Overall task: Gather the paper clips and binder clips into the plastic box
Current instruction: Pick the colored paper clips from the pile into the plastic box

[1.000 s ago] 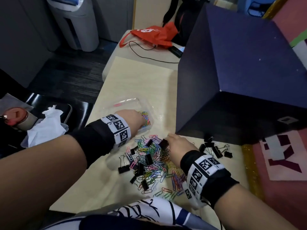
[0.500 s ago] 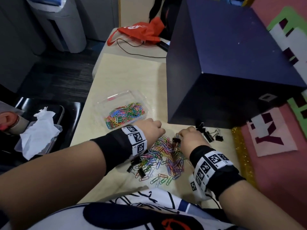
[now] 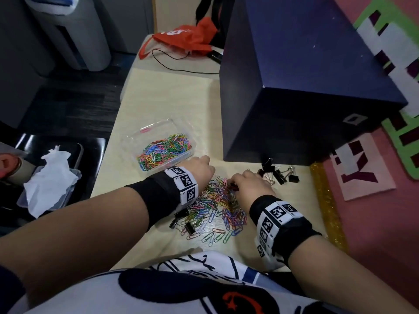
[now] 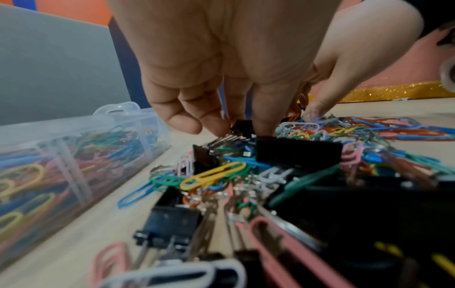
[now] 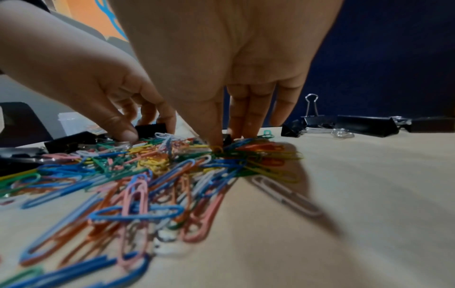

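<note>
1. Paper clips (image 3: 217, 207) lie in a loose, many-coloured heap on the bench (image 3: 163, 103), right in front of the person, with black binder clips (image 3: 181, 219) mixed into its near-left edge. A second cluster of binder clips (image 3: 278, 174) sits apart, at the foot of the dark blue box (image 3: 294, 87).
2. The plastic box (image 3: 136, 141) stands just beyond the heap on the left, lid off and already part-filled with paper clips, probably so each handful has only a short way to travel.
3. The left hand (image 3: 199, 171) reaches down at the heap's far-left edge, nearest the box. In the right wrist view its thumb and fingers (image 5: 125, 132) close round a black binder clip (image 5: 151, 129), so this grip is pinching.
4. The right hand (image 3: 247, 184) bears on the far side of the heap, fingertips (image 5: 248, 124) straight, held together and pointing down into the clips, most likely raking them into a tighter pile. This grip reads as pressed together, not holding.
5. Hard to judge:
   - A small dark thing shows at the right fingertips in the head view; whether it is held I cannot tell.
   - The left wrist view is blurred near the lens.
   - The left forearm covers part of the heap.
</note>
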Motion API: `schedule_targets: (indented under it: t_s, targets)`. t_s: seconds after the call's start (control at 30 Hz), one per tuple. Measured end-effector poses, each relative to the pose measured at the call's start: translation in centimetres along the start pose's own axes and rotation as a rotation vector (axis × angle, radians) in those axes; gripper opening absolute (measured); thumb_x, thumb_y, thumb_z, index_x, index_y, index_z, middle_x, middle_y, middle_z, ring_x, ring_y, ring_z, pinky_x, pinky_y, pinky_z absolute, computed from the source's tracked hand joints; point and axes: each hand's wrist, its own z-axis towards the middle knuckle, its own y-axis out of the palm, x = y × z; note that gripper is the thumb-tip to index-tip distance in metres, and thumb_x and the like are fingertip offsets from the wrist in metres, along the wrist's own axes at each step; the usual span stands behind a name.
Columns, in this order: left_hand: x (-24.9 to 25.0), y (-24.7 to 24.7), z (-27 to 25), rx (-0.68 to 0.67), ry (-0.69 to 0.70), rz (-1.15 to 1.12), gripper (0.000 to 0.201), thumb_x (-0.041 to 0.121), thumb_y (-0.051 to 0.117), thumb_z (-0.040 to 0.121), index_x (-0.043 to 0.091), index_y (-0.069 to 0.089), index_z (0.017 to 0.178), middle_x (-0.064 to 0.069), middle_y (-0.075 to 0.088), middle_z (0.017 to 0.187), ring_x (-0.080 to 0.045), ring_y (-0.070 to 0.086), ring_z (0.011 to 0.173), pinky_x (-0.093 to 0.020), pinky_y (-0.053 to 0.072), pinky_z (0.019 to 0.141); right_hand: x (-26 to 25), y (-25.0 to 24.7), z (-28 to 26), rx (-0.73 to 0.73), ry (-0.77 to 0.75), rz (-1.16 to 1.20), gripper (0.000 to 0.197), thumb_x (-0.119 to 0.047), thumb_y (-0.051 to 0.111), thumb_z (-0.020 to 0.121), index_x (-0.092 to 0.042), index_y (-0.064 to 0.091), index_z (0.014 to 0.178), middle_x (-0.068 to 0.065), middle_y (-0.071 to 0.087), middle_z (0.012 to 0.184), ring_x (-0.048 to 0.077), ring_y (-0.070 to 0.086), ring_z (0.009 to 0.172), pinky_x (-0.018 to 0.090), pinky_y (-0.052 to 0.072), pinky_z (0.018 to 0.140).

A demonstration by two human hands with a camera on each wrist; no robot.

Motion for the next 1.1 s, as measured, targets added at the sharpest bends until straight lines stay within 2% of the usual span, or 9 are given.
schedule_targets:
  t_s: [0.13, 0.23, 0.37, 0.47, 0.63, 0.73, 0.93, 1.0, 1.1]
  targets:
    - [0.0, -0.6, -0.4, 0.030, 0.002, -0.042, 0.042, 0.019, 0.064, 0.086, 0.010, 0.046, 0.122, -0.013, 0.050, 0.118, -0.033, 0.054, 0.108, -0.041, 0.048, 0.082, -0.1, -0.2, -0.3, 0.068, -0.014, 0.053, 0.033, -0.017, 0.053, 0.088, -0.029, 0.050, 0.118, 0.000, 0.048, 0.122, 0.023, 0.044, 0.117, 0.037, 0.038, 0.096]
    - [-0.3, -1.0, -0.8, 0.076, 0.005, -0.145, 0.043, 0.020, 0.063, 0.084, 0.012, 0.043, 0.121, -0.011, 0.053, 0.115, -0.032, 0.057, 0.105, -0.039, 0.049, 0.080, 0.2, -0.5, -0.3, 0.075, -0.031, 0.095, 0.021, -0.017, 0.056, 0.086, -0.024, 0.051, 0.105, -0.001, 0.049, 0.114, 0.022, 0.047, 0.110, 0.034, 0.039, 0.091]
    - [-0.8, -1.1, -1.2, 0.169, 0.005, -0.294, 0.047, 0.024, 0.063, 0.081, 0.018, 0.039, 0.120, -0.011, 0.055, 0.108, -0.032, 0.058, 0.095, -0.041, 0.052, 0.079, 0.8, -1.0, -0.5, 0.042, -0.017, 0.419, 0.014, -0.017, 0.063, 0.079, -0.023, 0.051, 0.082, -0.013, 0.059, 0.087, 0.009, 0.056, 0.077, 0.023, 0.043, 0.066]
    - [-1.1, -1.3, -1.0, 0.193, -0.008, -0.286, 0.035, 0.034, 0.054, 0.090, 0.017, 0.046, 0.119, -0.011, 0.057, 0.107, -0.031, 0.057, 0.096, -0.038, 0.050, 0.080, 1.0, -1.5, -0.5, 0.142, 0.034, 0.546, 0.015, -0.022, 0.066, 0.079, -0.024, 0.052, 0.082, -0.012, 0.058, 0.072, 0.007, 0.053, 0.064, 0.023, 0.040, 0.057]
    - [-1.2, -1.2, -0.4, 0.198, -0.016, -0.205, 0.035, 0.043, 0.045, 0.095, 0.013, 0.053, 0.111, -0.013, 0.063, 0.103, -0.033, 0.059, 0.096, -0.036, 0.047, 0.075, 2.3, -2.3, 0.4, 0.339, 0.233, 0.565, 0.016, -0.026, 0.056, 0.092, -0.022, 0.049, 0.106, -0.008, 0.060, 0.079, 0.014, 0.057, 0.073, 0.026, 0.042, 0.066]
    - [-1.2, -1.2, -0.3, 0.205, -0.027, -0.183, 0.033, 0.042, 0.043, 0.097, 0.012, 0.051, 0.109, -0.013, 0.065, 0.100, -0.033, 0.061, 0.095, -0.035, 0.046, 0.070, 3.3, -2.3, 0.8, 0.381, 0.338, 0.632, 0.021, -0.024, 0.055, 0.093, -0.019, 0.051, 0.113, -0.004, 0.063, 0.099, 0.016, 0.057, 0.085, 0.024, 0.041, 0.074]
    - [-1.2, -1.3, -0.3, 0.224, -0.018, -0.233, 0.036, 0.046, 0.047, 0.094, 0.015, 0.058, 0.109, -0.009, 0.052, 0.104, -0.032, 0.059, 0.093, -0.042, 0.052, 0.080, 3.9, -2.1, 0.7, 0.392, 0.320, 0.457, 0.026, -0.018, 0.051, 0.093, -0.018, 0.058, 0.117, 0.007, 0.051, 0.123, 0.025, 0.054, 0.110, 0.027, 0.041, 0.090]
    - [-1.2, -1.4, -0.4, 0.223, -0.031, -0.247, 0.035, 0.045, 0.047, 0.094, 0.015, 0.058, 0.109, -0.009, 0.053, 0.103, -0.032, 0.059, 0.093, -0.043, 0.052, 0.080, 3.3, -1.7, 0.6, 0.302, 0.224, 0.384, 0.027, -0.016, 0.047, 0.094, -0.018, 0.061, 0.117, 0.008, 0.053, 0.123, 0.024, 0.055, 0.109, 0.026, 0.041, 0.091]
    - [-1.2, -1.6, -0.3, 0.222, -0.037, -0.253, 0.033, 0.043, 0.046, 0.096, 0.014, 0.056, 0.108, -0.009, 0.056, 0.103, -0.031, 0.058, 0.096, -0.041, 0.051, 0.080, 1.9, -0.7, 0.1, 0.049, 0.130, 0.268, 0.045, -0.004, 0.043, 0.092, -0.019, 0.050, 0.133, 0.008, 0.043, 0.139, 0.024, 0.045, 0.125, 0.030, 0.036, 0.104]
